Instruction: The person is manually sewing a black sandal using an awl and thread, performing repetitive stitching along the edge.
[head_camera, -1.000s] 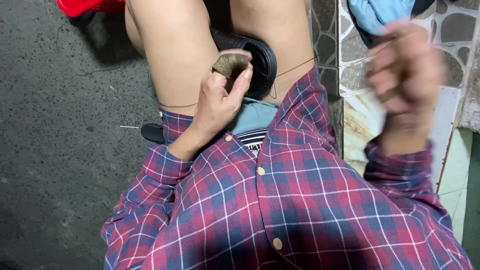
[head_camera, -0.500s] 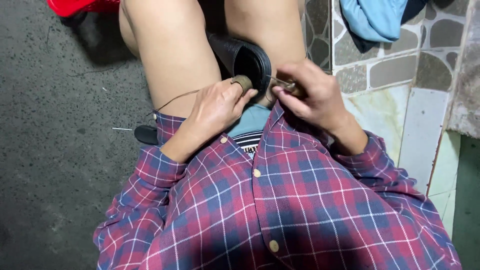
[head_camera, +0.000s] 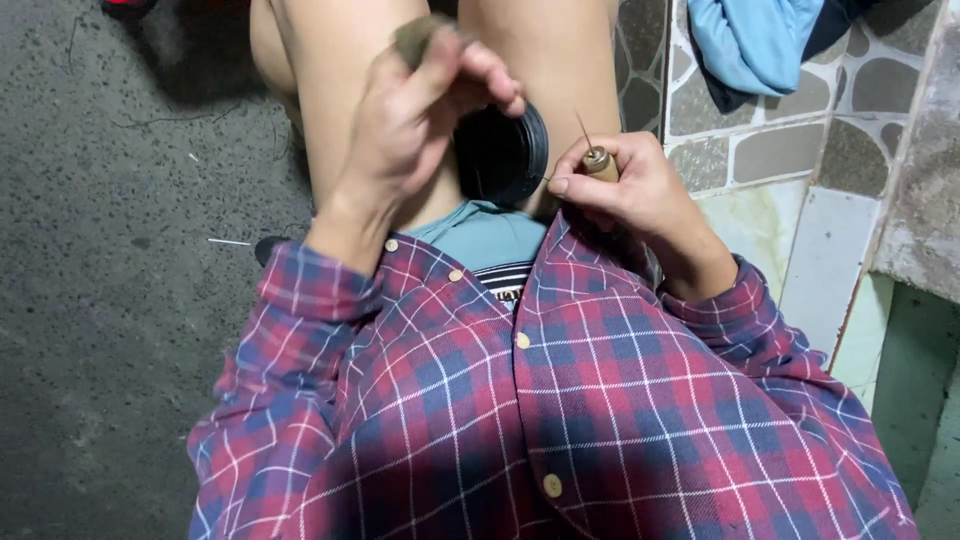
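My left hand (head_camera: 415, 110) is raised over my left thigh, its fingers closed on a small brownish spool of thread (head_camera: 415, 35). My right hand (head_camera: 625, 185) grips a sewing awl with a wooden handle (head_camera: 598, 162), its thin metal needle pointing up. Between my knees sits a black shoe (head_camera: 505, 155), its round opening facing me. Both hands hover close to it; neither touches it. My plaid red and blue shirt sleeves fill the lower part of the view.
Dark rough ground (head_camera: 120, 280) lies to the left. A tiled step with stone-pattern tiles (head_camera: 780, 150) is on the right, with a blue cloth (head_camera: 760, 40) lying on it. A red object (head_camera: 125, 5) sits at the top left edge.
My left hand lifted up with the spool. My right hand came down from the far right to the shoe, then drew back a little with the awl upright.
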